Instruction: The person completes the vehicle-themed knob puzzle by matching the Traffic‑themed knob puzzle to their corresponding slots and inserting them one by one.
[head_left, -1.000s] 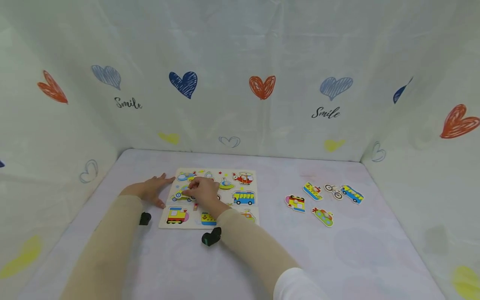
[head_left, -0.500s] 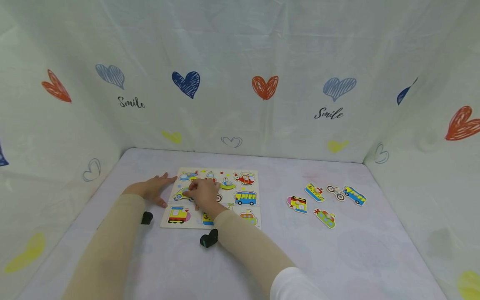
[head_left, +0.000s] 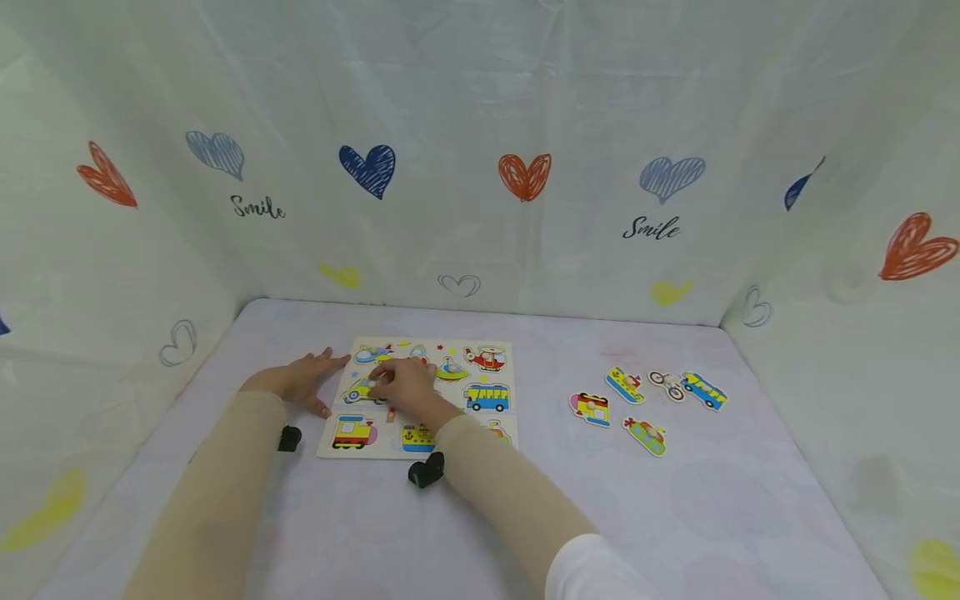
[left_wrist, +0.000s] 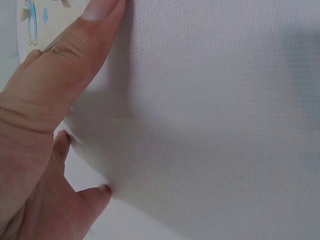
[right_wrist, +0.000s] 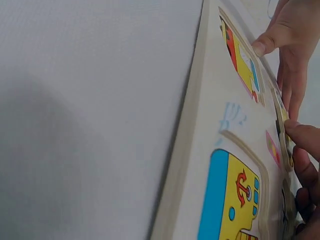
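A wooden puzzle board (head_left: 388,447) with vehicle pictures lies on the table. My right hand (head_left: 408,387) reaches over its middle, thumb and fingertips pinching the yellow car puzzle piece (head_left: 357,390), which lies at the car spot on the left side. In the right wrist view the thumb (right_wrist: 302,136) touches that piece's edge; the other fingers are partly cut off. My left hand (head_left: 307,382) rests at the board's left edge with fingers spread, thumb and a fingertip against it. The left wrist view has its thumb (left_wrist: 75,55) near the board's corner.
Right of the board lie loose puzzle pieces: a train (head_left: 590,409), a ship (head_left: 626,385), a bicycle (head_left: 666,385), a bus (head_left: 704,391) and a submarine (head_left: 645,436). A hanging white sheet with hearts (head_left: 524,177) borders the table's back and sides.
The car piece, slightly off its outline a second ago, now sits closer into its spot. My right fingers shift a little over it; the left hand stays put.
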